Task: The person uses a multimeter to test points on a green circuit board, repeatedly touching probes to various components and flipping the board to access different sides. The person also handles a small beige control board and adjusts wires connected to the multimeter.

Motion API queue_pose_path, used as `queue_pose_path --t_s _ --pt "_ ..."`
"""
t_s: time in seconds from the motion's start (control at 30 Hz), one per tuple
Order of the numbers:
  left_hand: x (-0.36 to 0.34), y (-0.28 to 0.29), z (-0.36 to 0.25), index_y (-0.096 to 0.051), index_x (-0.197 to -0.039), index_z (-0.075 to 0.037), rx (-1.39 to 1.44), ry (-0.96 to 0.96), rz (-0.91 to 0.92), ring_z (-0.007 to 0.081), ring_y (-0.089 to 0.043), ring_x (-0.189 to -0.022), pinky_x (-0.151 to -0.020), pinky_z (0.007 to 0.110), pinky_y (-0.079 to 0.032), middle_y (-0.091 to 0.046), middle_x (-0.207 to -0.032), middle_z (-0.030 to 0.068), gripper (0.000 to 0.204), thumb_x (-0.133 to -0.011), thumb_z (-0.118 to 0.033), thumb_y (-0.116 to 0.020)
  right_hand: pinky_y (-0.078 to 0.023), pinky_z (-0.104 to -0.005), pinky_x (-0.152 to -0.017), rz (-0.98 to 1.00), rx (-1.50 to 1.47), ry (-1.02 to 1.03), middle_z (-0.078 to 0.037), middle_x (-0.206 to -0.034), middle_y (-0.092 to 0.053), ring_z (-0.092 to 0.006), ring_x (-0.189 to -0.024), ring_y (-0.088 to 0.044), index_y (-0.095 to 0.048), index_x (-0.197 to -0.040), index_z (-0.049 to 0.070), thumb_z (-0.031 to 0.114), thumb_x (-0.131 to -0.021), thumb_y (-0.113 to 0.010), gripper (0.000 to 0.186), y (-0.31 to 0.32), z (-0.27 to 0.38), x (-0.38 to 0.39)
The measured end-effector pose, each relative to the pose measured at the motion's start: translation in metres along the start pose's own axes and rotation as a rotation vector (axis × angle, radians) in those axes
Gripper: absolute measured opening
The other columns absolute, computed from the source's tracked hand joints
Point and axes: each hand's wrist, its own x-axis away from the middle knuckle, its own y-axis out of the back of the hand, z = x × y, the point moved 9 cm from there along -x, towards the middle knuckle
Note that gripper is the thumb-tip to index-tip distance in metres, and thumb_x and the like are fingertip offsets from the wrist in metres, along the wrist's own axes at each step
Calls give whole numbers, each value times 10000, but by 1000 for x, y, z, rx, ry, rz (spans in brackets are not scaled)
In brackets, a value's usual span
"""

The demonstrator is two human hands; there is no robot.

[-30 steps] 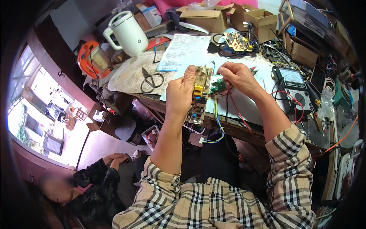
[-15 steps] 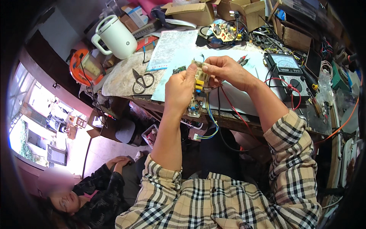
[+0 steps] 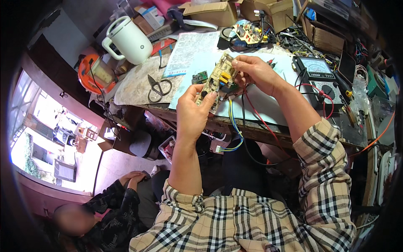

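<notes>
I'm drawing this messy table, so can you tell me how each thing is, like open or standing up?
Circuit board: held slanted, left grip and right grip
White plug: dangling, unplugged
Scissors: lying down, blades together
White jug: upright
Meter: red lead plugged in
Cardboard box: open

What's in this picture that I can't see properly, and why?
All in the head view:
- Long tan circuit board: its back, hidden behind its own front.
- Left hand: some fingertips, hidden by the board.
- White printed paper sheet: its print, too small.
- Open brown cardboard box, upper right: its top, cut off by the picture's edge.
</notes>
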Motion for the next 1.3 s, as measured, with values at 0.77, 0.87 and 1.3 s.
queue_pose_path --t_s 0.77,0.87,1.3 --pt "0 -1 -3 -553 -1253 30 -48 -86 34 64 -572 -762 -678 227 -490 -661 -980 55 485 -804 34 -735 -473 -245 -600 -111 -6 -38 1 -787 -591 -87 -670 -584 -565 -957 87 252 -1010 -533 176 10 -3 -1" --pt "1 2 -6 -547 -1257 20 -7 -77 16 66 -570 -766 -666 227 -484 -656 -979 59 485 -805 51 -719 -482 -247 -604 -106 -12 -48 0 -790 -588 -88 -671 -588 -568 -969 81 247 -1008 -534 173 8 0 0" --pt "9 -5 -15 -442 -1370 33 104 -104 45 153 -610 -1043 -910 288 -512 -602 -1161 112 577 -832 116 -633 -533 -261 -595 -116 -61 -73 -12 -821 -599 -98 -673 -626 -572 -990 64 222 -991 -545 160 10 -6 0"
